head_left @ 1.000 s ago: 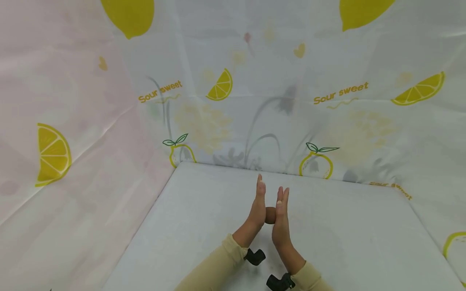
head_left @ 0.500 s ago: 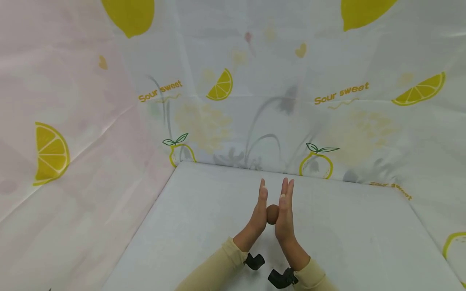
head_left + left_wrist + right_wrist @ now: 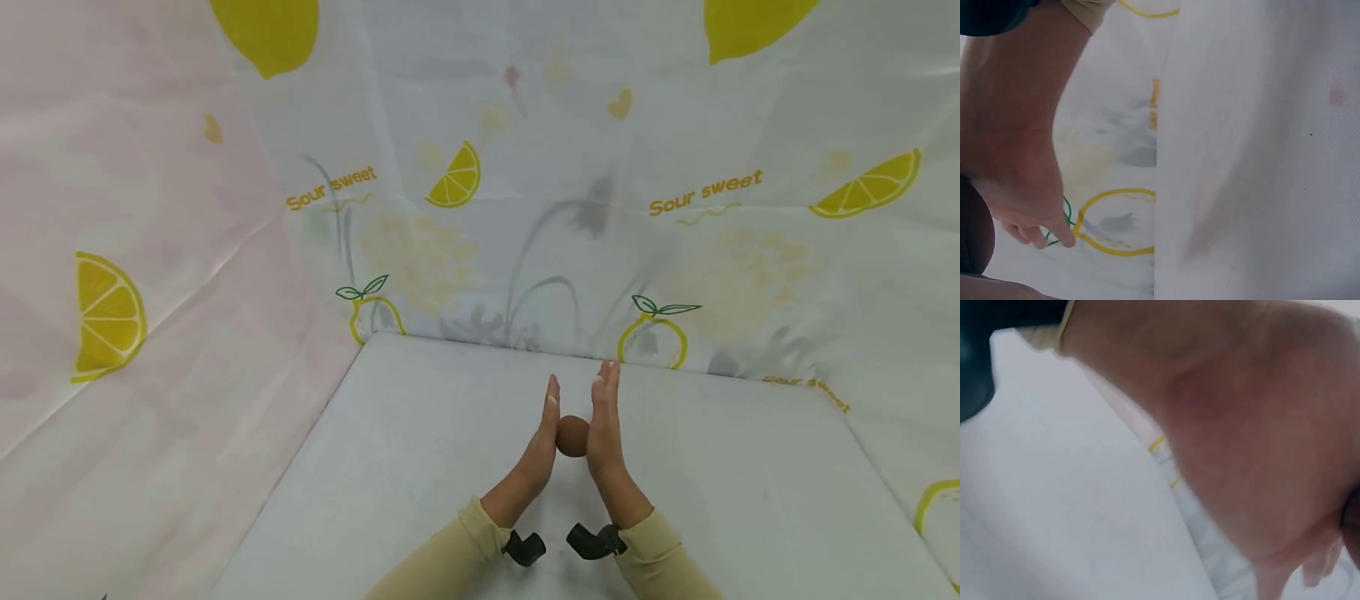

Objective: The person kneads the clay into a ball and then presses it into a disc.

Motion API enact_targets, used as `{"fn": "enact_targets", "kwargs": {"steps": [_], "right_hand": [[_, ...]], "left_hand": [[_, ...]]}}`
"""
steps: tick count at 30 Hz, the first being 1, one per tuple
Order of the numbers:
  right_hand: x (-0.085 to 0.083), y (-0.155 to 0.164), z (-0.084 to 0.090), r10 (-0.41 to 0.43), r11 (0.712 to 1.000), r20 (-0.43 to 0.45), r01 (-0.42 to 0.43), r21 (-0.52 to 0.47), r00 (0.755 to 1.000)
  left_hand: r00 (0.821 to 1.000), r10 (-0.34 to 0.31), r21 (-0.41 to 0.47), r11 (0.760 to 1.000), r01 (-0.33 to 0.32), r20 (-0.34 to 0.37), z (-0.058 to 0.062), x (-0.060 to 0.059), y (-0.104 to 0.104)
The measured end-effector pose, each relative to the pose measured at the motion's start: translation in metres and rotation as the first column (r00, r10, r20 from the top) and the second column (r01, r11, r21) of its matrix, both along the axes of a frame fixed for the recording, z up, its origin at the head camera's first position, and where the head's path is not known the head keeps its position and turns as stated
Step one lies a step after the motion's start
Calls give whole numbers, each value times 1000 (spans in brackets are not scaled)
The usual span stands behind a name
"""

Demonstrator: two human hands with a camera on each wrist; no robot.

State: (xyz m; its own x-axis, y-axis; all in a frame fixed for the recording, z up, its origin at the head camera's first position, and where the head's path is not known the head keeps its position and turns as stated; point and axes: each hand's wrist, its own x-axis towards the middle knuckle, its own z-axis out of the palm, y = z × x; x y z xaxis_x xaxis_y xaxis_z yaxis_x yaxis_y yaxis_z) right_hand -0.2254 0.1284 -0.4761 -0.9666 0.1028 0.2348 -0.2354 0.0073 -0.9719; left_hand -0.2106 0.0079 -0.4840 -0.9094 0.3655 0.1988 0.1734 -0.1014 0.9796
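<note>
A small brown ball sits pressed between my two palms, just above the white table. My left hand stands on edge with straight fingers, its palm against the ball's left side. On the ball's right side my right hand is flat too, its fingertips further forward than the left's. In the left wrist view the ball shows dark at the left edge beside the right hand. The right wrist view is filled by the left hand, blurred and close.
Walls covered in lemon-print sheeting close the table at the back, left and right. Black wrist camera mounts sit by both beige sleeves. The table's back edge lies just beyond my fingertips.
My right hand slid forward past the left, and both hands shifted slightly right. The ball stayed between the palms and moved with them.
</note>
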Motion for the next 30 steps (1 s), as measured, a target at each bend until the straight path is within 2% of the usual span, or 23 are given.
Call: {"fn": "enact_targets", "kwargs": {"steps": [5, 10, 15, 20, 23, 26, 30], "right_hand": [[1, 3, -13, -12, 1000, 44, 12, -15, 999], [9, -3, -25, -9, 1000, 23, 9, -14, 1000], [20, -17, -31, -12, 1000, -111, 13, 4, 994], [30, -30, -26, -19, 998, -280, 35, 53, 960], [32, -33, -18, -19, 997, -329, 43, 65, 944], [32, -33, -9, -17, 999, -310, 33, 44, 951], [25, -26, 1, -23, 1000, -220, 20, -16, 975]], "left_hand": [[999, -33, 42, 999, 34, -24, 5, -1, -1], [999, -12, 61, 998, 14, -35, 12, -5, -3], [998, 52, 52, 997, -50, -38, 14, -8, -2], [996, 82, 63, 995, -81, -20, 13, -8, -2], [996, 87, 75, 993, -88, 5, 11, -8, -2], [995, 100, 66, 993, -100, 14, 7, -6, -2], [995, 95, 53, 994, -96, 10, 1, -4, 0]]}}
